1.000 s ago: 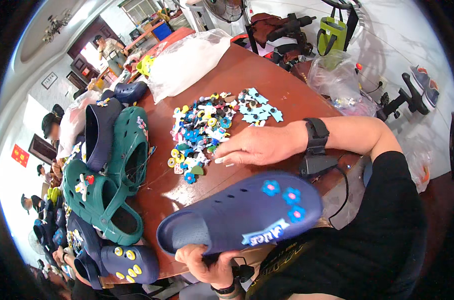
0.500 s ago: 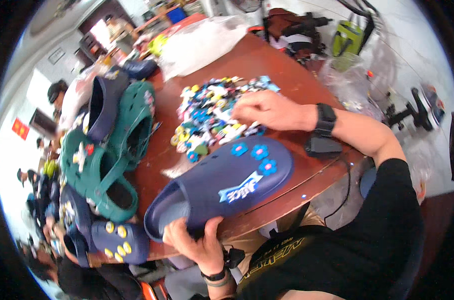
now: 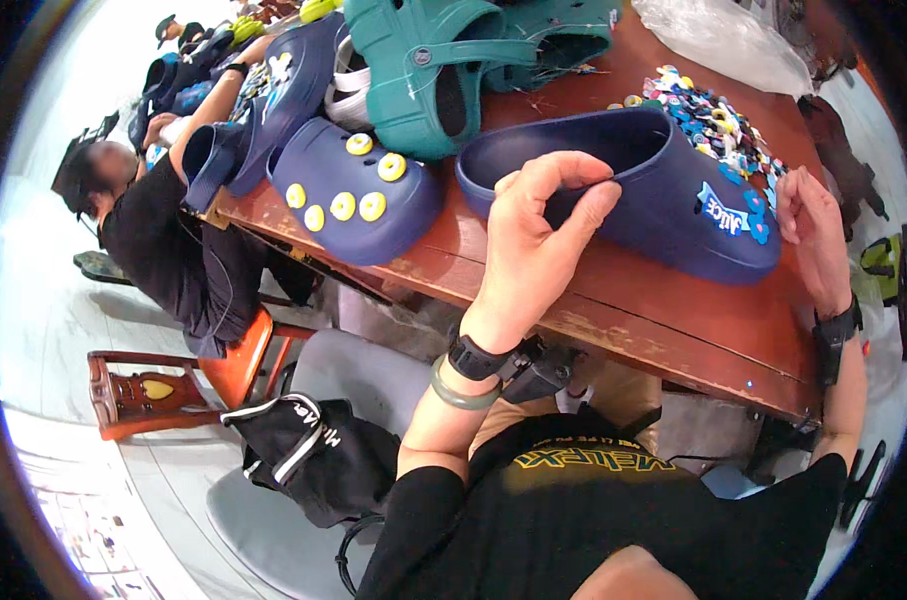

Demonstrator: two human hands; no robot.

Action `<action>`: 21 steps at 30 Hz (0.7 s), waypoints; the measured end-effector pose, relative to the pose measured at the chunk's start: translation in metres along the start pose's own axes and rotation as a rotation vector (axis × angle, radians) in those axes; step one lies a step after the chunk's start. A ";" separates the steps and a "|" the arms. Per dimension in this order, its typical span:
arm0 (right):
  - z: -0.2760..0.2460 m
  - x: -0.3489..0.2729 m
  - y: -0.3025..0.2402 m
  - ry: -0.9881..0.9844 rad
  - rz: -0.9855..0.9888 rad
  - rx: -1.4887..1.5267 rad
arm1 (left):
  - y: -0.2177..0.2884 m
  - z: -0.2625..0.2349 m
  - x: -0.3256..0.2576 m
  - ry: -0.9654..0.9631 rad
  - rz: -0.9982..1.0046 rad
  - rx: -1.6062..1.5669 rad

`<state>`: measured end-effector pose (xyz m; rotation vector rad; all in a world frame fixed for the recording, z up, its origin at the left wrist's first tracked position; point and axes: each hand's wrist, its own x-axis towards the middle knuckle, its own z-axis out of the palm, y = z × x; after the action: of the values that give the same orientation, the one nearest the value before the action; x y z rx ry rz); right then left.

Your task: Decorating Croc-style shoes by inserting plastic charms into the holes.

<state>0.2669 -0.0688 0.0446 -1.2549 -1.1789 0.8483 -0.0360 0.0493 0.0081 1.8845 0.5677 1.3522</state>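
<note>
A navy blue clog (image 3: 664,220) lies on its sole across the table, with blue flower charms (image 3: 758,215) and a lettered banner charm (image 3: 726,212) on its toe. My left hand (image 3: 549,225) is at the near side of its foot opening, thumb and forefinger tips brought together. Anything between them is too small or hidden to make out. Beside the toe is my right hand (image 3: 814,225), its fingers curled and pressed together; their contents are hidden. A pile of small colourful shoe charms (image 3: 709,115) lies just beyond the clog.
Another navy clog (image 3: 364,215) with yellow ring charms stands to the left. Green clogs (image 3: 424,80) are stacked behind it. A clear plastic bag (image 3: 724,40) lies at the back. A person in black (image 3: 184,210) sits at far left. A grey chair (image 3: 359,375) holds a black garment.
The view has swung toward the left. My left hand has left its grip at the heel edge and now pinches by the opening. My right hand has moved from the charm pile to beside the toe.
</note>
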 end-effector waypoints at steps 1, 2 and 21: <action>0.000 -0.001 0.000 -0.022 -0.001 -0.001 | -0.001 0.000 0.000 0.030 -0.049 -0.240; 0.001 -0.002 0.000 -0.017 -0.006 -0.009 | 0.002 -0.001 -0.001 0.079 -0.045 -0.320; 0.004 -0.007 -0.001 -0.017 -0.025 -0.079 | 0.009 -0.007 0.000 0.226 -0.166 -0.536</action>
<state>0.2616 -0.0743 0.0439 -1.2971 -1.2495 0.8020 -0.0436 0.0454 0.0164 1.2400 0.4069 1.4420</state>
